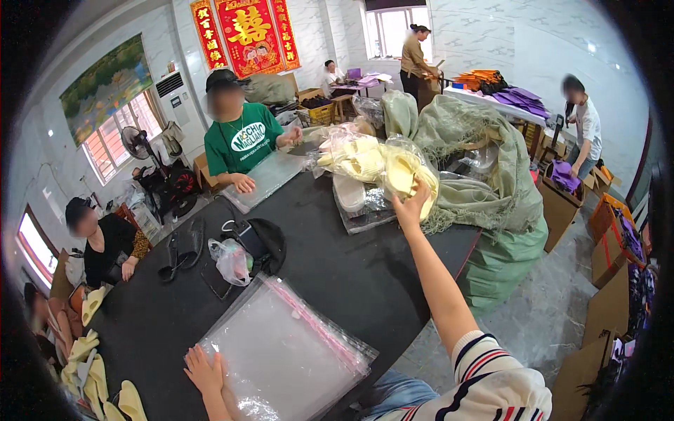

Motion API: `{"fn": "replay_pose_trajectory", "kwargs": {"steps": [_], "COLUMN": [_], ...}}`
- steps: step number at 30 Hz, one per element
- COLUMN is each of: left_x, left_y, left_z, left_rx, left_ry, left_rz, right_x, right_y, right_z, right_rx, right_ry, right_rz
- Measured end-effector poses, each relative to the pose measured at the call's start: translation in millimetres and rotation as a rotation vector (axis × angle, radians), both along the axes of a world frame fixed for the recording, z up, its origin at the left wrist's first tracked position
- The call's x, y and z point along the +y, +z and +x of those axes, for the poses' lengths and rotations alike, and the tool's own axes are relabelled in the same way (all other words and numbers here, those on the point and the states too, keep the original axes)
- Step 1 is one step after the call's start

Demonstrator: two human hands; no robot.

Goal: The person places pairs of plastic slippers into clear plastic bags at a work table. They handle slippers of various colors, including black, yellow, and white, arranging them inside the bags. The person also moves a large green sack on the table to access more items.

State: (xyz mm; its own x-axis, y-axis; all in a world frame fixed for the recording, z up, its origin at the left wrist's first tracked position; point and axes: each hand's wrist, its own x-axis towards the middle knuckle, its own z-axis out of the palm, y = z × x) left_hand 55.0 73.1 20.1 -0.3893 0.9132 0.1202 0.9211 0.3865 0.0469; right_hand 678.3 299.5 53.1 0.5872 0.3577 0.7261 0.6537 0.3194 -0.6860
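My left hand (pixel 205 372) lies flat, fingers spread, on the near left corner of a stack of clear plastic bags (pixel 281 344) with pink strips along one edge. Reaching out to the far right of the dark table (pixel 337 281), my right hand (pixel 413 205) grips a clear bag of pale yellow slippers (pixel 402 175) at its near side. More bagged yellow slippers (pixel 358 160) are heaped just left of it. Below them lie pale soles (pixel 349 195) in clear plastic.
A big open green woven sack (pixel 509 259) stands against the table's right edge. A black bag (pixel 267 242), a small plastic bag (pixel 232 261) and dark sandals (pixel 184 249) lie mid-table. Opposite, a person in green (pixel 246 140) handles clear bags. Loose yellow slippers (pixel 91 372) line the left edge.
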Motion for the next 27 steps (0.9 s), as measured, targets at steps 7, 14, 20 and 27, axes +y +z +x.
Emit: {"fn": "replay_pose_trajectory", "kwargs": {"steps": [7,14,20,27], "left_x": [2,-5,-1,-4], "left_y": [-3,2,2,3], "left_z": [-4,-7,-2,-1], "left_rx": [0.030,-0.002,-0.051,-0.037], "left_ry": [0.001,0.001,0.010,0.003], "left_rz": [-0.004,0.011,-0.008,-0.030], "right_x": [6,-107,-208,-237], "right_y": [27,61,29,26], "right_z": [-23,-78,-63,-33], "right_rx": [-0.121,-0.491,-0.560,-0.383], "right_ry": [0.233,0.789,1.610,1.134], "right_rz": [-0.087,-0.077,-0.569,-0.797]}}
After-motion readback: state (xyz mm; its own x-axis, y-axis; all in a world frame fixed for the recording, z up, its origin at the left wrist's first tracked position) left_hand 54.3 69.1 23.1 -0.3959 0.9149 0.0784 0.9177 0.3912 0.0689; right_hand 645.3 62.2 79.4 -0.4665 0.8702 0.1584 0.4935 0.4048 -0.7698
